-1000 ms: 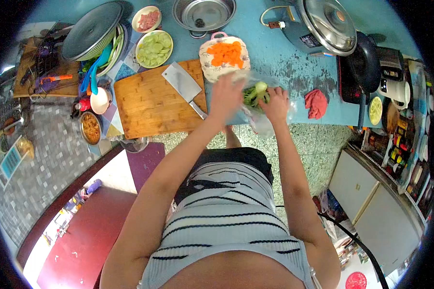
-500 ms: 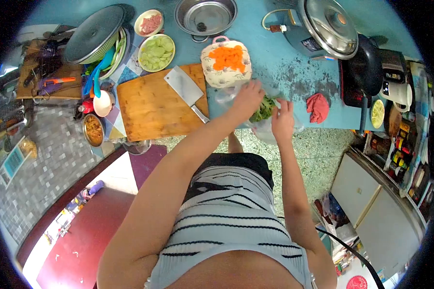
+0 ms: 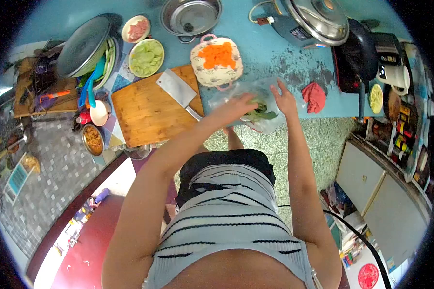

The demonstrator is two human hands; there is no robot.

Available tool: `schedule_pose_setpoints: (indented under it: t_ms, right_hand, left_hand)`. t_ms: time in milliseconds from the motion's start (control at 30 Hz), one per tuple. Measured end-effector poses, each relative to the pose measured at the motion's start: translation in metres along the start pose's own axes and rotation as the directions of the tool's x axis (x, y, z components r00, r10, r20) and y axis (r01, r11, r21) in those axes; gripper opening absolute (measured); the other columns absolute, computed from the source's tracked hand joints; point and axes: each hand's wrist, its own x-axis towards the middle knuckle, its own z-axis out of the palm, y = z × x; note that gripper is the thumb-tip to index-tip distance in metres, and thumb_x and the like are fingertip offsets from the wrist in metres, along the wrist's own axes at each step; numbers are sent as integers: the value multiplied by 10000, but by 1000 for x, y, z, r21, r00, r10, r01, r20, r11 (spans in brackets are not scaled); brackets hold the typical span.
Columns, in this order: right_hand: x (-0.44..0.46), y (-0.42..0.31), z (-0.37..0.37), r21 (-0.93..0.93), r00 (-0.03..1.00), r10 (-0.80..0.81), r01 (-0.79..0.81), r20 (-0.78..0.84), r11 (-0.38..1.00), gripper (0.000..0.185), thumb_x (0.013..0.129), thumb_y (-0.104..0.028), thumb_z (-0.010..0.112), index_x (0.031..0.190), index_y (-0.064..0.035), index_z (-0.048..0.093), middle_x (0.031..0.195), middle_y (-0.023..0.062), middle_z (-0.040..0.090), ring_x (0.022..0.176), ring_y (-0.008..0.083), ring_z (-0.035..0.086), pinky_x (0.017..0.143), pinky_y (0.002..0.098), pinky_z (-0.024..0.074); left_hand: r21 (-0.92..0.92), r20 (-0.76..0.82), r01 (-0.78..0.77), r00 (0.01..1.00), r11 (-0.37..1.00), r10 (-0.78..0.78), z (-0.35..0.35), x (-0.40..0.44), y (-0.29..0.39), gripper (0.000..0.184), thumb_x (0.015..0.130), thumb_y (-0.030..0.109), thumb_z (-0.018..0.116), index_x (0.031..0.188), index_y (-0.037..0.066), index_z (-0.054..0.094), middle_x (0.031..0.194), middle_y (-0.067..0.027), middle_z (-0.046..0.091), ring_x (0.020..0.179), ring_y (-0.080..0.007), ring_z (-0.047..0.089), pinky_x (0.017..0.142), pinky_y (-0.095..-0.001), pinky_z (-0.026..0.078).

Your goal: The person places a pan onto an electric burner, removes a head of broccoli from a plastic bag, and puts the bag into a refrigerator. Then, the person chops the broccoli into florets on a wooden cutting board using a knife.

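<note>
A clear plastic bag [image 3: 271, 124] with leafy greens [image 3: 261, 112] in it lies at the table's front edge. My left hand [image 3: 242, 106] is over the left part of the bag, its fingers curled at the greens; what they grip, if anything, is too small to tell. At the bag's right side my right hand [image 3: 285, 98] is raised with fingers apart and holds nothing. Left of the bag are a wooden cutting board [image 3: 140, 113] and a cleaver [image 3: 177, 88] lying on it. Orange carrot pieces [image 3: 218, 56] sit on a patterned plate [image 3: 217, 77] behind my left hand.
A bowl of green slices [image 3: 146, 58], a bowl of meat [image 3: 136, 29] and a metal basin [image 3: 190, 17] stand farther back. To the right are a red cloth [image 3: 314, 98], a lidded pot [image 3: 318, 19] and a black pan [image 3: 361, 50]. A blue-handled utensil [image 3: 91, 94] lies left.
The greens have gone lower into the bag, and the bag is spread wider. My right hand has come off the greens and opened. The whole view has shifted slightly.
</note>
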Motion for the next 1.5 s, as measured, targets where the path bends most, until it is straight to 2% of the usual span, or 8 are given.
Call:
schedule_pose_setpoints:
  t_ms: [267, 333, 433, 667, 733, 900, 1167, 1500]
  right_hand:
    - [9, 8, 1, -2, 993, -95, 96, 65, 995, 662, 825, -589, 468, 1308, -136, 438, 1270, 173, 491, 1163, 348, 469, 951, 404, 388]
    - [7, 8, -3, 46, 997, -68, 67, 38, 997, 649, 829, -572, 482, 1306, -135, 439, 1291, 161, 474, 1164, 350, 468, 950, 407, 390]
    - [8, 10, -7, -4, 998, -54, 54, -40, 999, 620, 836, -532, 510, 1305, -132, 439, 1308, 167, 454, 1165, 349, 468, 963, 406, 379]
    - [24, -1, -6, -13, 966, -188, 189, -179, 982, 583, 832, -475, 562, 1282, -117, 466, 1196, 178, 543, 1103, 334, 520, 927, 384, 410]
    - [5, -43, -27, 549, 982, -189, 157, 2, 821, 458, 827, -410, 606, 1148, -84, 586, 1039, 145, 611, 991, 258, 569, 826, 339, 447]
    - [1, -45, -27, 459, 967, -255, 217, 22, 862, 244, 801, -273, 673, 847, -34, 672, 836, 65, 606, 805, 159, 552, 669, 296, 423]
    - [24, -15, 3, 71, 943, -172, 200, -286, 977, 207, 754, -246, 692, 831, -57, 662, 868, 136, 619, 813, 327, 590, 708, 376, 464]
    - [3, -37, -3, 190, 937, -91, 162, -336, 968, 193, 810, -216, 626, 914, -53, 637, 860, 123, 629, 818, 294, 605, 684, 367, 478]
  left_hand:
    - [-565, 136, 469, 864, 678, -485, -59, -20, 41, 211, 882, 165, 485, 1085, 112, 505, 1267, -125, 461, 1105, -322, 503, 871, -363, 458]
    - [-265, -308, 124, 929, 956, -205, -41, -26, 27, 218, 825, 103, 538, 1043, 105, 531, 1221, -98, 494, 1077, -297, 518, 857, -349, 460]
    - [-205, -409, 49, 903, 977, -131, -42, -27, 24, 281, 752, 22, 577, 1021, 88, 531, 1170, -96, 509, 1045, -287, 524, 853, -343, 456]
    - [-316, -367, 162, 888, 935, -278, -51, -33, 37, 284, 716, -18, 577, 985, 58, 528, 1132, -108, 513, 1018, -302, 517, 844, -356, 455]
    - [-221, -386, 117, 902, 968, -196, -52, -32, 38, 278, 720, -22, 591, 975, 63, 523, 1130, -120, 520, 1054, -321, 508, 873, -360, 440]
    - [-262, -384, 84, 905, 961, -184, -50, -34, 36, 258, 721, 13, 583, 969, 65, 536, 1134, -108, 517, 1088, -295, 499, 877, -341, 449]
    - [-31, -335, -124, 936, 992, 107, -52, -36, 35, 225, 777, 34, 605, 984, 42, 518, 1162, -129, 518, 1129, -308, 477, 928, -350, 424]
    - [-732, -495, 162, 541, 662, -680, -42, -4, 55, 303, 789, 10, 627, 1023, 12, 436, 1084, -151, 514, 967, -261, 566, 770, -335, 502]
